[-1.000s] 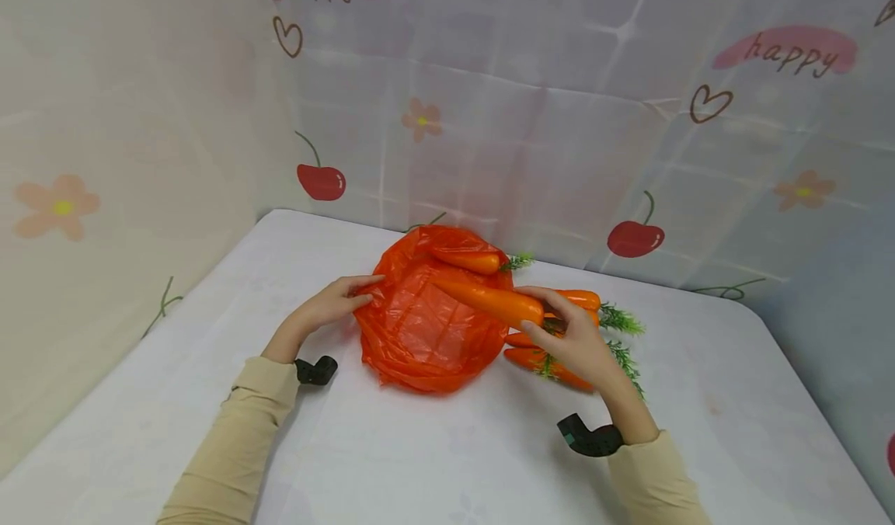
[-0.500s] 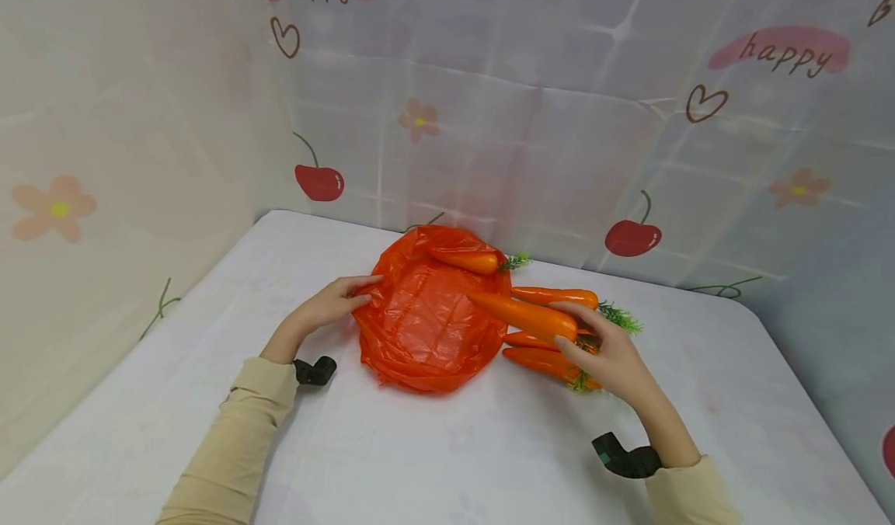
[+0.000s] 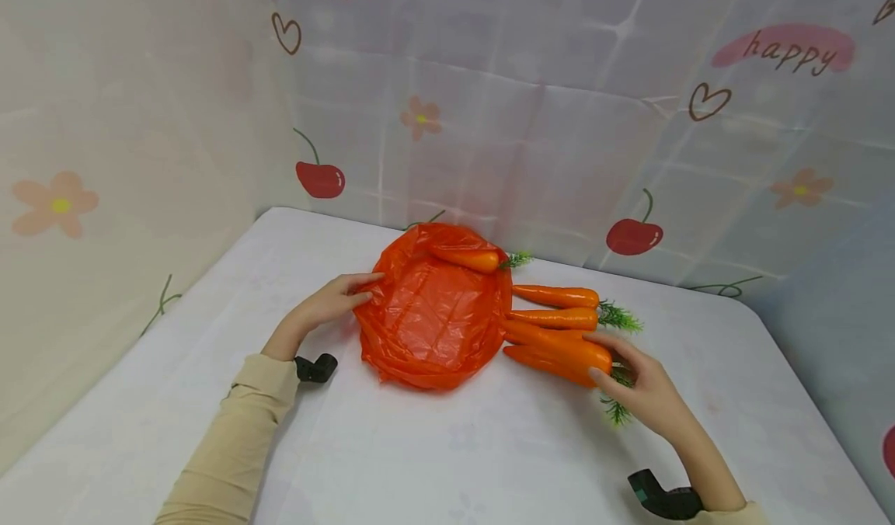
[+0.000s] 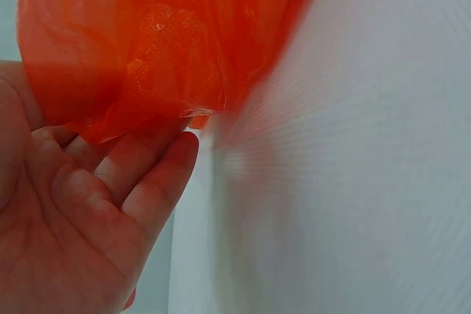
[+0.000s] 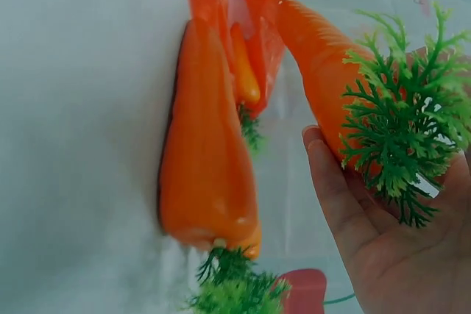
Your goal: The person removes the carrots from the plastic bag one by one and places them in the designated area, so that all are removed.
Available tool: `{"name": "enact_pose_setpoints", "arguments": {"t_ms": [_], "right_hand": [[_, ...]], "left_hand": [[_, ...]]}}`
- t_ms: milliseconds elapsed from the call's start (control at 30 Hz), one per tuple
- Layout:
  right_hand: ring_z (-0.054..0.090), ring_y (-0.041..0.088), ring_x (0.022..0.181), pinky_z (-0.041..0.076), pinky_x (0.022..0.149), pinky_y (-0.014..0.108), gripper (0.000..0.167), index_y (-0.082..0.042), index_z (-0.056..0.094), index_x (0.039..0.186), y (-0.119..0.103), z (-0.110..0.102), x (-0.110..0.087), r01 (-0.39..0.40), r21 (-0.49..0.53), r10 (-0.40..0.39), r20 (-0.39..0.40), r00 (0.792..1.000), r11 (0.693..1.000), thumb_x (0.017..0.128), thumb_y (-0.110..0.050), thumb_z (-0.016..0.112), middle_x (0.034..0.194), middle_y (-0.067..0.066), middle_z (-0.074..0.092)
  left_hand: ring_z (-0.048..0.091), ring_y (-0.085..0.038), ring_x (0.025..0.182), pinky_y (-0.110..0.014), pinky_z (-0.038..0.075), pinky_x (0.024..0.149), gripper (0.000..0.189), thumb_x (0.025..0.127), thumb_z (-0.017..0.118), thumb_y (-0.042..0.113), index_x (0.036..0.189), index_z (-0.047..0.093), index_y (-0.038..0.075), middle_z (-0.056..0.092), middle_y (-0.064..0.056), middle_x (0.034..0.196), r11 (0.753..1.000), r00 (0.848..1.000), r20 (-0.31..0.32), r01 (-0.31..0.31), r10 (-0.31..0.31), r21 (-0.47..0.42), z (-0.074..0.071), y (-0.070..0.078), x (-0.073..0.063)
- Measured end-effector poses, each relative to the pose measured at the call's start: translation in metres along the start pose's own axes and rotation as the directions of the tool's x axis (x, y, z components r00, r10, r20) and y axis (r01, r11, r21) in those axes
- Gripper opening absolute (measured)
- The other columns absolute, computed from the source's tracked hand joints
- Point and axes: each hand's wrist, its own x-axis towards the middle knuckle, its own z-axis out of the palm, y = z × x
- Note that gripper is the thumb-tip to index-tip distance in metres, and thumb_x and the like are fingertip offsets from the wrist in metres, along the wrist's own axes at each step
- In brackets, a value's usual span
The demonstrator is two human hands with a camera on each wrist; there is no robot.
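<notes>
A red-orange plastic bag (image 3: 437, 315) lies with its mouth spread wide on the white table. At the bag's left edge, my left hand (image 3: 329, 304) holds the film, and the left wrist view shows the film (image 4: 147, 49) draped over its fingers. One toy carrot (image 3: 470, 260) rests at the bag's back rim, its green top poking out. My right hand (image 3: 646, 385) grips another carrot (image 5: 316, 56) by its thick leafy end, tip pointing at the bag. In the head view this carrot overlaps a carrot (image 3: 538, 363) lying on the table.
Two more carrots (image 3: 555, 297) lie side by side behind the held one, tips towards the bag. The table (image 3: 433, 463) ends at a printed cloth backdrop (image 3: 489, 144). Each wrist wears a black camera mount (image 3: 316, 369).
My right hand has drawn the carrot right and towards me, away from over the bag to above the other carrots. My left hand has stayed at the bag's edge.
</notes>
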Motion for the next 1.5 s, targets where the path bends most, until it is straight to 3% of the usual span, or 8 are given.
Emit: {"name": "enact_pose_setpoints", "arguments": {"t_ms": [133, 400, 800, 1100, 1300, 1500], "right_hand": [[0.05, 0.007, 0.108, 0.044, 0.081, 0.014, 0.043, -0.005, 0.052, 0.13, 0.004, -0.004, -0.009, -0.031, -0.008, 0.031, 0.017, 0.999, 0.999, 0.09, -0.013, 0.064, 0.128, 0.016, 0.051], [0.049, -0.002, 0.104, 0.046, 0.08, 0.016, 0.041, 0.0, 0.052, 0.128, 0.013, -0.01, -0.019, -0.041, 0.025, 0.04, 0.062, 0.997, 0.999, 0.09, -0.012, 0.063, 0.125, 0.017, 0.053], [0.049, -0.002, 0.105, 0.047, 0.081, 0.021, 0.039, 0.001, 0.053, 0.128, 0.023, -0.009, -0.025, -0.038, 0.1, 0.017, 0.211, 0.977, 0.994, 0.091, -0.009, 0.061, 0.127, 0.024, 0.049], [0.046, -0.004, 0.106, 0.047, 0.082, 0.021, 0.041, 0.003, 0.051, 0.128, 0.028, -0.006, -0.025, -0.094, 0.108, 0.066, 0.241, 0.968, 0.99, 0.092, -0.012, 0.061, 0.129, 0.025, 0.047], [0.05, 0.005, 0.107, 0.046, 0.084, 0.021, 0.046, 0.004, 0.047, 0.131, 0.034, -0.003, -0.023, -0.141, 0.096, 0.107, 0.292, 0.951, 0.985, 0.092, -0.016, 0.061, 0.129, 0.024, 0.048], [0.051, 0.011, 0.108, 0.047, 0.083, 0.023, 0.046, 0.0, 0.049, 0.131, 0.038, -0.001, -0.024, -0.107, 0.064, 0.084, 0.293, 0.952, 0.992, 0.091, -0.017, 0.063, 0.128, 0.021, 0.049]], "left_hand": [[0.033, -0.034, 0.129, -0.048, 0.03, 0.102, 0.045, 0.097, 0.046, 0.008, 0.141, 0.039, 0.0, 0.034, -0.021, 0.144, 1.0, 1.0, 0.003, 0.004, -0.004, 0.001, 0.0, 0.0, 0.0], [0.034, -0.034, 0.128, -0.048, 0.03, 0.102, 0.045, 0.097, 0.046, 0.007, 0.141, 0.039, 0.0, 0.035, -0.02, 0.143, 1.0, 1.0, 0.005, 0.001, -0.001, -0.005, 0.0, -0.001, 0.001], [0.034, -0.035, 0.128, -0.049, 0.03, 0.102, 0.045, 0.097, 0.047, 0.009, 0.141, 0.04, 0.001, 0.035, -0.02, 0.143, 1.0, 1.0, -0.003, 0.004, -0.003, 0.011, -0.001, -0.003, 0.001], [0.031, -0.037, 0.13, -0.051, 0.028, 0.103, 0.046, 0.097, 0.047, 0.009, 0.141, 0.038, -0.002, 0.033, -0.023, 0.143, 1.0, 1.0, 0.004, -0.014, 0.014, 0.007, -0.003, -0.002, 0.001], [0.031, -0.037, 0.13, -0.051, 0.028, 0.103, 0.046, 0.097, 0.047, 0.009, 0.141, 0.037, -0.002, 0.032, -0.023, 0.144, 1.0, 1.0, 0.007, -0.012, 0.012, -0.012, -0.003, -0.002, 0.0], [0.033, -0.036, 0.129, -0.05, 0.028, 0.103, 0.046, 0.097, 0.047, 0.009, 0.141, 0.038, -0.001, 0.034, -0.022, 0.143, 1.0, 1.0, 0.006, -0.015, 0.015, -0.015, -0.004, -0.004, 0.0]]}}
